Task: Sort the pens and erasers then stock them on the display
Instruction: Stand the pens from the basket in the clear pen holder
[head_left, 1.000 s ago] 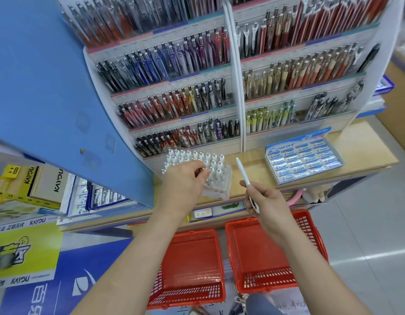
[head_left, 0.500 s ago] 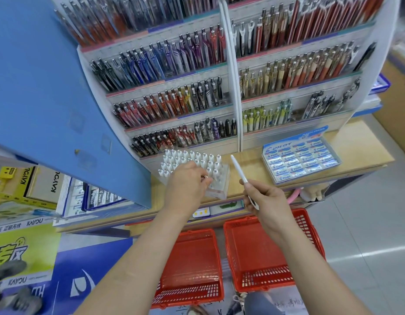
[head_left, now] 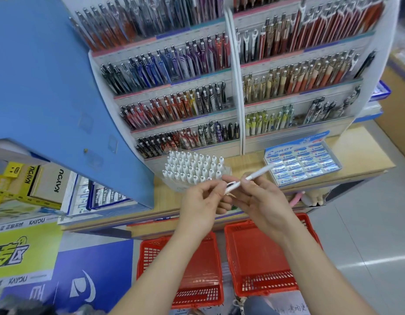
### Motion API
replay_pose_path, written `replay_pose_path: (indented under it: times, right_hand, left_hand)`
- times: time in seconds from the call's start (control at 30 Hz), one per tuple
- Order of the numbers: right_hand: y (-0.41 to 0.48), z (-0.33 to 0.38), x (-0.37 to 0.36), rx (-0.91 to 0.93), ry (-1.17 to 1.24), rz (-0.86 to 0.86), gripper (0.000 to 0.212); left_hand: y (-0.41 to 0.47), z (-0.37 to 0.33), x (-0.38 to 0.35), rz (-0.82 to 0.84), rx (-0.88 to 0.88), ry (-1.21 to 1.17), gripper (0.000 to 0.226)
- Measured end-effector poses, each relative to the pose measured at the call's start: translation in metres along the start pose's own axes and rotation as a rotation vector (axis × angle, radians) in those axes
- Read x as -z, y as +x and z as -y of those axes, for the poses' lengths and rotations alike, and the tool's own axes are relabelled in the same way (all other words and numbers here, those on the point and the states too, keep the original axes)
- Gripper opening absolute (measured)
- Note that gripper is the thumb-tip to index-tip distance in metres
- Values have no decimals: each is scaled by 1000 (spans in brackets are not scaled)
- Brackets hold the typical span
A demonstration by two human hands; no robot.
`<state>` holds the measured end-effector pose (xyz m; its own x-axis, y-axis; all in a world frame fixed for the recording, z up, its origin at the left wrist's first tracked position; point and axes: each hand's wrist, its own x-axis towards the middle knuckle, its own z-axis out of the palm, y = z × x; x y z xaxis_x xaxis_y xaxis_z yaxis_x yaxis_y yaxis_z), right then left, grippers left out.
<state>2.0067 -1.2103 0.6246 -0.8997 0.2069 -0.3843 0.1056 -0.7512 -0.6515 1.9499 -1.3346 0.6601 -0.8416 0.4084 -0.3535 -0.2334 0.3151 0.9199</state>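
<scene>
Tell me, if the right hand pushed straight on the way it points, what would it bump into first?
Probably the left hand, whose fingertips pinch the slim white pen that the right hand holds. Past it stands the clear tray of white-capped pens, though depth is hard to judge.

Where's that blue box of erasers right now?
In the head view, the eraser box sits on the wooden shelf at right, below the pen rack, right of the white pen tray.
</scene>
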Motion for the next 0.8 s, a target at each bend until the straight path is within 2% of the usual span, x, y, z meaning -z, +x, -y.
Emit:
replay_pose_path:
  times: [0.07, 0.2, 0.27, 0.4, 0.5, 0.63, 0.8]
  right_hand:
    - [0, 1, -1, -15, 10, -26, 10]
    - [4, 5, 8, 4, 1, -243, 11]
    - [5, 6, 11, 11, -33, -256, 8]
    - [6, 3, 9, 14, -41, -208, 6]
    - [8, -3, 9, 5, -70, -208, 6]
    - [17, -12, 13, 39, -265, -308, 7]
    - [34, -26, 20, 47, -419, -360, 11]
  left_hand:
    - [2, -2, 6, -47, -31, 14, 21]
    - [9, -9, 24, -113, -65, 72, 21]
    - [12, -11, 31, -118, -55, 90, 20]
    - [16, -18, 36, -155, 13, -152, 12]
    - [20, -22, 42, -202, -34, -13, 10]
    - [28, -30, 54, -278, -200, 311, 17]
    - [32, -23, 49, -216, -423, 668, 5]
